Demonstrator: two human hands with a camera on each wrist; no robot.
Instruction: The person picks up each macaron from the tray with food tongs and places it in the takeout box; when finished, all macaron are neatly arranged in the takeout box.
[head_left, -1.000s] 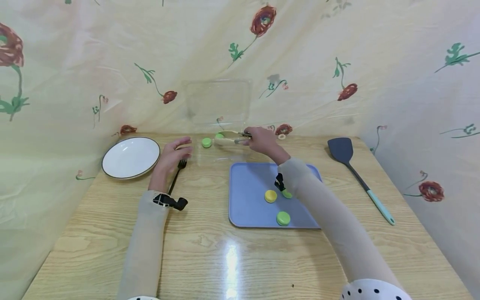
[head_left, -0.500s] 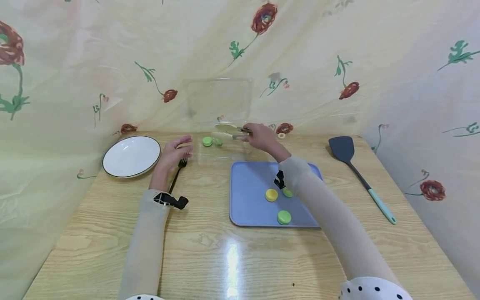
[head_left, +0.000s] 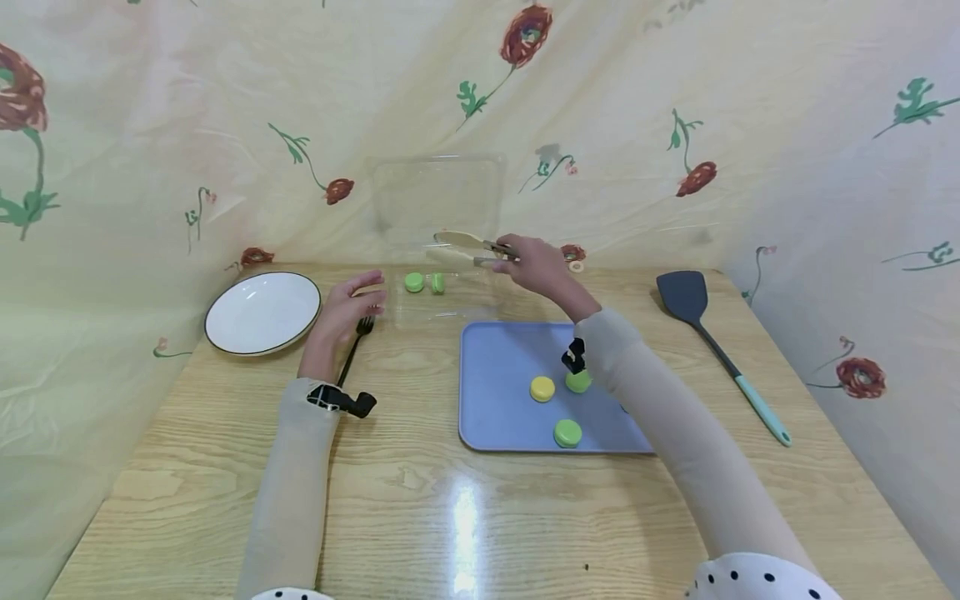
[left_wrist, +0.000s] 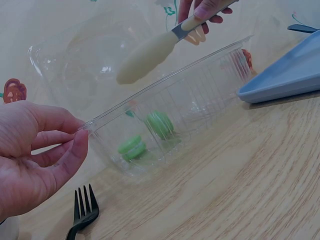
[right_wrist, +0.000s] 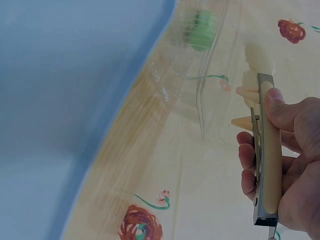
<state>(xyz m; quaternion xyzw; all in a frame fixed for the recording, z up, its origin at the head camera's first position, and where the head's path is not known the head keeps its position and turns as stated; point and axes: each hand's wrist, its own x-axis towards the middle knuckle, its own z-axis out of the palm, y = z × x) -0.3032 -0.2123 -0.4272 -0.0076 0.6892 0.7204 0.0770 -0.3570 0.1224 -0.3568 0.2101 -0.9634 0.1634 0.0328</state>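
My left hand (head_left: pixel 347 310) pinches the near left rim of a clear plastic box (left_wrist: pixel 200 107) between thumb and fingers. Its clear lid stands raised against the cloth behind. Inside the box, at the left end, are two green macarons: one lying flatter (head_left: pixel 414 282), the other standing on its edge (head_left: pixel 438 283). In my right hand (head_left: pixel 536 265) I grip a pair of tongs (right_wrist: pixel 270 150) with cream tips. The tips hang above the box, spread apart, with nothing seen between them.
A blue tray (head_left: pixel 491 417) in front of the box bears a yellow macaron (head_left: pixel 542 389) and green macarons (head_left: pixel 567 433), partly under my right sleeve. A white plate (head_left: pixel 262 312) and black fork (head_left: pixel 348 362) lie left, a turner (head_left: pixel 682 296) right. Flowered cloth hangs behind.
The tongs have let go of the second green macaron, which now stands on its edge in the box. My right hand has risen and moved right with the tongs. The left hand stays put.
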